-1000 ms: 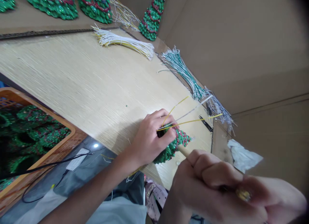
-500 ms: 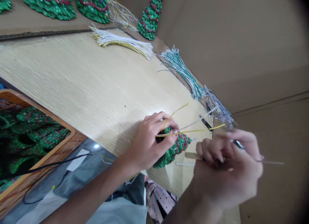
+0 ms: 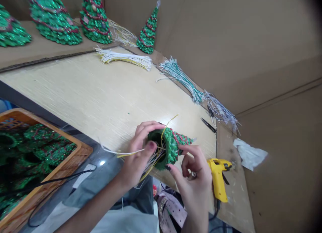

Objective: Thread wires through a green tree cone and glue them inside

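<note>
A small green glitter Christmas tree with red garlands lies tilted on its side above the table, tip to the right. Its hollow base opens toward me and to the left. My left hand is closed around the base, its thumb at the opening. Yellow and white wires come out of the hollow beside that thumb; one yellow wire stands up over the rim. My right hand pinches the lower side of the tree, thumb at the base rim and index finger on the branches.
A yellow glue gun stands right of my right hand. Tweezers and wire bundles lie along the back edge. Finished-looking trees stand behind. An orange basket of trees is at left; a white tissue lies right.
My right hand has come left from the tabletop's right side onto the tree; the thin tool it held is no longer seen in it. The tree has turned, base opening toward me.
</note>
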{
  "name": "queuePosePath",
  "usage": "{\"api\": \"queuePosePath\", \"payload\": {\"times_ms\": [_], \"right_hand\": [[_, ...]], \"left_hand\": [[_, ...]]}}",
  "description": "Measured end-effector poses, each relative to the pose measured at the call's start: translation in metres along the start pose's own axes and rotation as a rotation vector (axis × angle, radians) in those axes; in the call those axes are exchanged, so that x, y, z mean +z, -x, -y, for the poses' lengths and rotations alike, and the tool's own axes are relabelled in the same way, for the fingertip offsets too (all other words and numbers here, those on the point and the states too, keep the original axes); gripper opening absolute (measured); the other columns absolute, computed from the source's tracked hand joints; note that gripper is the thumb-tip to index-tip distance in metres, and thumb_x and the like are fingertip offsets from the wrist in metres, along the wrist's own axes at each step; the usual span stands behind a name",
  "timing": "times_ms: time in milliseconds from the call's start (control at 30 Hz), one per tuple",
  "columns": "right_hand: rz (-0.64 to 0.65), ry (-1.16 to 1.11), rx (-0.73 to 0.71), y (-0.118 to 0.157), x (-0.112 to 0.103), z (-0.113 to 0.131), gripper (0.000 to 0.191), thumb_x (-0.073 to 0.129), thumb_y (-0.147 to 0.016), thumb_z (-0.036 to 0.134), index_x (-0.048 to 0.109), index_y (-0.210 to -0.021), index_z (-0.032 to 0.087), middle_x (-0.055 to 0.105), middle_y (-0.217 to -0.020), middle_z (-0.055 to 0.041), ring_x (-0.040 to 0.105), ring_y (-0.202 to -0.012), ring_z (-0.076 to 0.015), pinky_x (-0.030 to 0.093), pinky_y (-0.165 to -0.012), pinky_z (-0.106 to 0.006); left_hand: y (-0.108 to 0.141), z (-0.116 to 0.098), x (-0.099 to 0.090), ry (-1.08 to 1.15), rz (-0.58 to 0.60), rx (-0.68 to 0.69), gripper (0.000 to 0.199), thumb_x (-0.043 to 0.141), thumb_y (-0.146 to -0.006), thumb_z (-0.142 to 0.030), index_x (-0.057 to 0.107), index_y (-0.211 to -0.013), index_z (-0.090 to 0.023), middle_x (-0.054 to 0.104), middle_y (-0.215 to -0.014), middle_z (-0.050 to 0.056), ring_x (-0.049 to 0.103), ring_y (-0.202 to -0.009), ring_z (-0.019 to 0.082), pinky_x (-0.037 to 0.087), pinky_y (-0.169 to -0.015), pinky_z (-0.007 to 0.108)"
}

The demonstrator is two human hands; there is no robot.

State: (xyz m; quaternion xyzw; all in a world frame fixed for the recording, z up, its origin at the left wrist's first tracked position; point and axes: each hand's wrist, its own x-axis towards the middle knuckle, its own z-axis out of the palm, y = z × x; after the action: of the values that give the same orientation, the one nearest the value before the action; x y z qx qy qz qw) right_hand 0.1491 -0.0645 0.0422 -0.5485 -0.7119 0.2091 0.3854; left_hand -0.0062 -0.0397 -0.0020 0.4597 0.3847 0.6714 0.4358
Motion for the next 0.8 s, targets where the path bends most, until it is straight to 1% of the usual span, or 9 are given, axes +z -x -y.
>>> {"api": "queuePosePath", "payload": {"times_ms": [67, 133, 267, 400, 533, 633, 700, 767, 800], "right_hand": [[-0.037, 0.006, -0.020, 0.002, 0.004, 0.000, 0.031, 0.074, -0.085, 0.030, 0.061, -0.113, 0.026, 0.053, -0.088, 0.0040, 0.040, -0.054, -0.0058, 0.036, -0.048, -0.022], [-0.073, 0.017, -0.038, 0.005, 0.006, 0.001, 0.029, 0.074, -0.086, 0.028, 0.062, -0.112, 0.025, 0.055, -0.095, 0.0021, 0.040, -0.053, -0.0047, 0.037, -0.048, -0.022], [-0.108, 0.013, -0.061, 0.009, 0.009, 0.003, 0.024, 0.073, -0.087, 0.026, 0.064, -0.108, 0.023, 0.055, -0.099, 0.0005, 0.041, -0.051, -0.0031, 0.038, -0.046, -0.020], [-0.144, -0.045, -0.070, 0.011, 0.013, 0.002, 0.020, 0.072, -0.086, 0.022, 0.064, -0.105, 0.021, 0.055, -0.097, 0.0009, 0.041, -0.050, -0.0026, 0.039, -0.046, -0.020], [-0.178, -0.114, -0.075, 0.011, 0.020, -0.001, 0.020, 0.071, -0.087, 0.020, 0.062, -0.104, 0.021, 0.054, -0.098, 0.0014, 0.041, -0.051, -0.0028, 0.037, -0.047, -0.020], [-0.171, -0.136, -0.065, 0.012, 0.022, -0.003, 0.016, 0.069, -0.088, 0.020, 0.061, -0.101, 0.021, 0.054, -0.098, 0.0014, 0.040, -0.051, -0.0029, 0.035, -0.046, -0.020], [-0.156, -0.120, -0.054, 0.013, 0.021, -0.002, 0.014, 0.067, -0.088, 0.022, 0.059, -0.100, 0.020, 0.053, -0.096, 0.0017, 0.038, -0.050, -0.0034, 0.034, -0.047, -0.021], [-0.137, -0.043, -0.046, 0.012, 0.017, 0.004, 0.014, 0.065, -0.088, 0.024, 0.059, -0.100, 0.020, 0.054, -0.093, 0.0014, 0.040, -0.052, -0.0055, 0.037, -0.049, -0.022], [-0.132, 0.016, -0.050, 0.010, 0.015, 0.008, 0.016, 0.064, -0.088, 0.025, 0.059, -0.102, 0.020, 0.056, -0.093, 0.0002, 0.046, -0.056, -0.0078, 0.039, -0.052, -0.023]], "left_hand": [[0.001, -0.003, 0.001, -0.110, 0.038, 0.022, 0.029, 0.060, -0.096, -0.044, 0.068, -0.118, -0.028, 0.056, -0.128, 0.006, 0.048, -0.130, 0.023, 0.037, -0.111, 0.035], [0.000, -0.005, 0.003, -0.155, 0.002, 0.042, 0.019, 0.061, -0.096, -0.034, 0.071, -0.110, -0.027, 0.058, -0.124, 0.005, 0.051, -0.126, 0.022, 0.041, -0.108, 0.034], [0.001, -0.006, 0.008, -0.116, -0.080, 0.067, 0.015, 0.058, -0.097, -0.026, 0.073, -0.102, -0.025, 0.063, -0.117, 0.005, 0.056, -0.120, 0.020, 0.046, -0.100, 0.033], [0.006, -0.006, 0.012, -0.063, -0.107, 0.089, 0.007, 0.063, -0.094, -0.024, 0.070, -0.093, -0.022, 0.064, -0.112, 0.005, 0.058, -0.117, 0.020, 0.045, -0.101, 0.030], [0.009, -0.006, 0.017, 0.052, -0.188, 0.077, 0.023, 0.056, -0.099, -0.030, 0.061, -0.078, -0.020, 0.064, -0.103, 0.004, 0.058, -0.114, 0.018, 0.042, -0.103, 0.029], [0.009, -0.008, 0.021, 0.291, -0.294, 0.020, 0.032, 0.054, -0.099, -0.037, 0.054, -0.072, -0.020, 0.058, -0.082, 0.001, 0.059, -0.089, 0.016, 0.047, -0.093, 0.029], [0.008, -0.009, 0.023, 0.441, -0.328, -0.034, 0.036, 0.057, -0.097, -0.040, 0.049, -0.069, -0.020, 0.048, -0.067, -0.003, 0.051, -0.067, 0.013, 0.049, -0.078, 0.027], [0.007, -0.010, 0.025, 0.521, -0.334, -0.072, 0.040, 0.059, -0.097, -0.041, 0.045, -0.065, -0.020, 0.038, -0.059, -0.006, 0.041, -0.057, 0.011, 0.046, -0.066, 0.024], [0.006, -0.010, 0.026, 0.540, -0.335, -0.082, 0.042, 0.059, -0.097, -0.041, 0.043, -0.064, -0.020, 0.036, -0.058, -0.006, 0.037, -0.054, 0.010, 0.044, -0.063, 0.022]]}}
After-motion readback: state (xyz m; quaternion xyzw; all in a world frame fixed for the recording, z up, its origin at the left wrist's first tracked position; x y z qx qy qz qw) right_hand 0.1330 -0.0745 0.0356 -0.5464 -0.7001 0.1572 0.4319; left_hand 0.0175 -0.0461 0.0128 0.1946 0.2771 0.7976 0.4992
